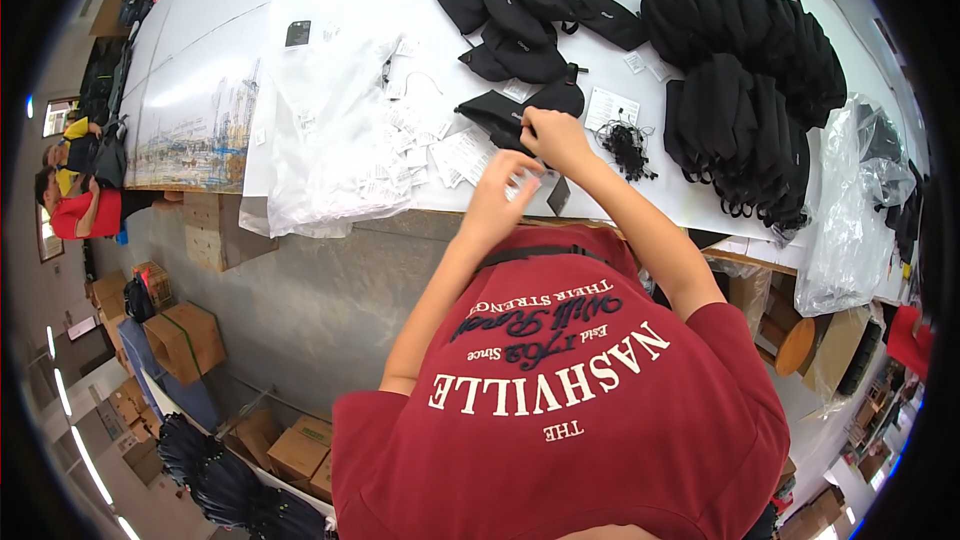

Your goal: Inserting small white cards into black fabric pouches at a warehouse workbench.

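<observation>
At the near edge of the white table, a flat black pouch (497, 112) with a zipper and small light print lies in front of me. My right hand (556, 140) is closed at the pouch's near edge, with its fingertips pinched; any thin cord between them is too small to make out. My left hand (495, 200) is just nearer and to the left, its fingers apart and slightly blurred, with nothing visible in it. A dark hang tag (558, 197) hangs below my right hand. To the right lies a tangle of black cords (626, 148) beside a white printed card (612, 106).
Loose black pouches (520, 15) lie farther back; stacked rows of them (740, 125) stand to the right. White paper tags (405, 155) and clear plastic bags (325, 130) cover the left. Another plastic bag (850, 230) hangs over the right edge. Cardboard boxes (183, 340) stand on the floor.
</observation>
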A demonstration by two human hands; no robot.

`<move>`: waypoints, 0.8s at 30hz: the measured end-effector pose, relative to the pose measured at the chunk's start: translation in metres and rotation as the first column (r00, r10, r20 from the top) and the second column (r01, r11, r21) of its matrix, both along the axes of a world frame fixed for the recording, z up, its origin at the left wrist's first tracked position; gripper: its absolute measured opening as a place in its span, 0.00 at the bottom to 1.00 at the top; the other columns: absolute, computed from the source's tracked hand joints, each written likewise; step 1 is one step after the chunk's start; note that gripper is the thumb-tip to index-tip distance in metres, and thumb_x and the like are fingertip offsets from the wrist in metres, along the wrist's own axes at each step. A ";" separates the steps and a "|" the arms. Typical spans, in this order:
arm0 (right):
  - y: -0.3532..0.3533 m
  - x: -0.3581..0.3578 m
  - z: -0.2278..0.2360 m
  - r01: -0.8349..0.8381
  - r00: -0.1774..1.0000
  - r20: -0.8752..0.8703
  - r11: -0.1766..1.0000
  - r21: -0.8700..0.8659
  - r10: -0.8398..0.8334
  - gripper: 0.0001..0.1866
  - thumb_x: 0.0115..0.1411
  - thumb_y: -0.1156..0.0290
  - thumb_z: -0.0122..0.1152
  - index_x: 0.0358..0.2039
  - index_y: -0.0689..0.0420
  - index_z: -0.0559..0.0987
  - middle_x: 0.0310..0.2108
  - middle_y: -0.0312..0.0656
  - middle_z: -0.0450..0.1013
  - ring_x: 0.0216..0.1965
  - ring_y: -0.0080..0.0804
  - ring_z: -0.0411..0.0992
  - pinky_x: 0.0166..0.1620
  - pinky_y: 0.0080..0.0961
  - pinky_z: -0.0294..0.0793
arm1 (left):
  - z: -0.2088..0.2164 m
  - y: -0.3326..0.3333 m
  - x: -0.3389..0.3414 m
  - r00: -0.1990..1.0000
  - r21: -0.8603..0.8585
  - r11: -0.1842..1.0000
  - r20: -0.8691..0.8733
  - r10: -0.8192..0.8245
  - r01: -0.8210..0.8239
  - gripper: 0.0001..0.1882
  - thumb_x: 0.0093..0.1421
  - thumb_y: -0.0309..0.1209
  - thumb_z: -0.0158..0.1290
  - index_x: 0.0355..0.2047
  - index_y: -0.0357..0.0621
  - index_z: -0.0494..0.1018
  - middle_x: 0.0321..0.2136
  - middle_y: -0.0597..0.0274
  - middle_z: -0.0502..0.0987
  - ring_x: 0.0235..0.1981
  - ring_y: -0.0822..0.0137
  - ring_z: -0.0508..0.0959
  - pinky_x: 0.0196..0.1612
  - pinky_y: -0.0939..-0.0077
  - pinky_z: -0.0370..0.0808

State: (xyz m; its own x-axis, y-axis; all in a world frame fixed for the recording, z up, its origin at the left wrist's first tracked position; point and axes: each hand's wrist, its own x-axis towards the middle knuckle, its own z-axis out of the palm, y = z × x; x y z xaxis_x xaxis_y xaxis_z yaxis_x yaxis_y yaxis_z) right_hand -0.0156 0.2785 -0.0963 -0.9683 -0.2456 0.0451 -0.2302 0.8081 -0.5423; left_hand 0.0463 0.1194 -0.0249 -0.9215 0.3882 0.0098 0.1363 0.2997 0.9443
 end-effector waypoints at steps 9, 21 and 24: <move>0.024 0.038 0.100 -0.084 0.992 -0.103 0.986 -0.146 0.070 0.04 0.56 0.72 0.54 0.30 0.57 0.70 0.18 0.44 0.72 0.21 0.43 0.73 0.24 0.35 0.70 | 0.003 -0.021 -0.031 0.816 -0.525 0.823 -0.560 -0.140 -0.219 0.19 0.46 0.29 0.60 0.40 0.48 0.74 0.42 0.66 0.72 0.49 0.60 0.65 0.51 0.64 0.58; 0.027 0.057 0.107 -0.074 0.997 -0.014 0.963 -0.260 0.073 0.05 0.55 0.73 0.55 0.31 0.59 0.70 0.19 0.46 0.72 0.21 0.44 0.72 0.24 0.34 0.68 | 0.013 -0.032 -0.018 0.820 -0.415 0.909 -0.507 -0.266 0.039 0.10 0.43 0.26 0.60 0.29 0.48 0.76 0.28 0.72 0.76 0.35 0.67 0.71 0.42 0.70 0.61; 0.015 0.049 0.110 -0.073 0.972 0.170 0.892 -0.447 0.165 0.07 0.55 0.72 0.57 0.31 0.61 0.74 0.26 0.47 0.76 0.27 0.39 0.76 0.30 0.26 0.72 | 0.012 -0.048 -0.004 0.846 -0.400 0.917 -0.487 -0.216 0.003 0.09 0.42 0.25 0.60 0.28 0.46 0.75 0.26 0.67 0.76 0.32 0.64 0.72 0.39 0.69 0.64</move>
